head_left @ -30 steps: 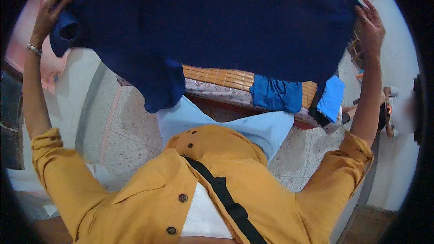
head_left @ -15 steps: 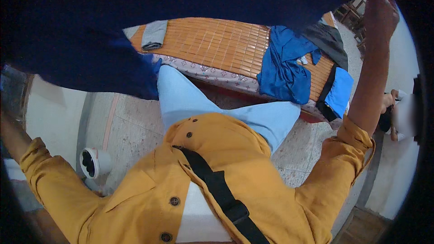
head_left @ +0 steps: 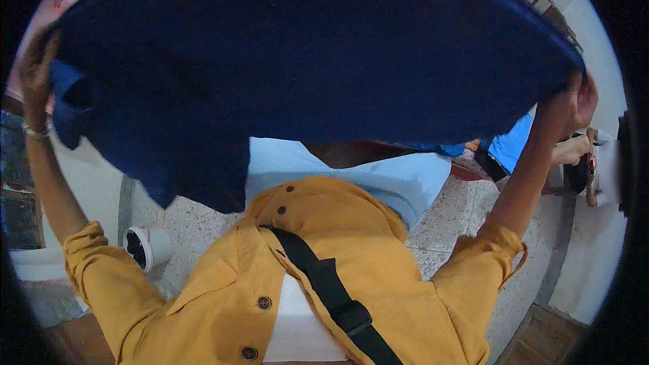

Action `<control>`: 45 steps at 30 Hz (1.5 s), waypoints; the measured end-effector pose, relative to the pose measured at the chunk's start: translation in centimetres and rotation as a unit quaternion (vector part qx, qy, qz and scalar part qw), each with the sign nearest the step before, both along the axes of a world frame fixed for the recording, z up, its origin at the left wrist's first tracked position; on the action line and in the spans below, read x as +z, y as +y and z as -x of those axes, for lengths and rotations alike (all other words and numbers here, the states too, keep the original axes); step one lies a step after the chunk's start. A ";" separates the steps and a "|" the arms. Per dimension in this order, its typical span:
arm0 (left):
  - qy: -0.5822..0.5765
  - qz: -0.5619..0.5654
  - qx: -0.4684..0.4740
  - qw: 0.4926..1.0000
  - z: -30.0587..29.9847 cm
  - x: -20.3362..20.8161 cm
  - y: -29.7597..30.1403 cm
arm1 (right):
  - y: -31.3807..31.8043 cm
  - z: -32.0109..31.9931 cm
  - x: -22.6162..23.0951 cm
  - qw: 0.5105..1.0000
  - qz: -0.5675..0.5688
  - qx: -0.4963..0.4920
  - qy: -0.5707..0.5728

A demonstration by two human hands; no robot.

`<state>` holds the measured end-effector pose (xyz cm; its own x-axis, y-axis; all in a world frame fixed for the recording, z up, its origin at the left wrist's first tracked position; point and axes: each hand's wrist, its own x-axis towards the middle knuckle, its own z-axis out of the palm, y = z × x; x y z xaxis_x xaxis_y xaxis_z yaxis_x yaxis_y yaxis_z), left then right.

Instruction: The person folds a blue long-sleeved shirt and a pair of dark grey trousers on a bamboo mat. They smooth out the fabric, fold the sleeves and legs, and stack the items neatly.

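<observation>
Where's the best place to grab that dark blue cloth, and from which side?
The cloth is best pinched, I'd say, at its far left and right ends, coming from the outer sides, where the left hand and right hand are. It is limp and spread wide, its lower left part hanging down, so one grip in the middle would likely let both ends droop.

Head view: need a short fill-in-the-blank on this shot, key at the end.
1. The cloth spread between the left hand and the right hand is dark ____.
2. The pale bracelet is worn on the person's ____ wrist.
3. The strap crossing the mustard jacket is ____.
4. The bucket standing on the floor is ____.

Missing words: blue; left; black; white.
</observation>
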<state>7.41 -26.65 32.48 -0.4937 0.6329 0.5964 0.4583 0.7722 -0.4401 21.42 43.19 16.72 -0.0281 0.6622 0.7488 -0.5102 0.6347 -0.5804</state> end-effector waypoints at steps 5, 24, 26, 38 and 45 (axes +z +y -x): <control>-0.244 -0.148 -0.130 0.950 4.5 -10.1 11.8 | 4.5 -5.1 -6.9 0.990 -0.065 -0.119 -0.033; -0.440 0.063 -0.133 0.886 31.3 -33.9 32.0 | 15.5 11.0 -25.2 0.909 -0.042 -0.075 -0.408; -0.438 0.065 -0.131 0.887 32.3 -36.3 33.3 | 15.8 13.0 -26.4 0.882 -0.070 -0.089 -0.458; -0.424 0.063 0.062 0.901 39.1 -44.5 36.3 | 17.1 21.5 -35.4 0.813 -0.078 -0.155 -0.556; -0.409 0.026 0.067 0.910 40.1 -45.1 37.4 | 19.0 21.7 -33.6 0.839 -0.131 -0.141 -0.509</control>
<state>-32.70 10.75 -12.60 -0.8337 0.5511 -0.0347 0.5520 0.8332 -0.0309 -0.29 62.15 -16.88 -0.6112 0.5670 0.5521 0.3580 0.8203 -0.4461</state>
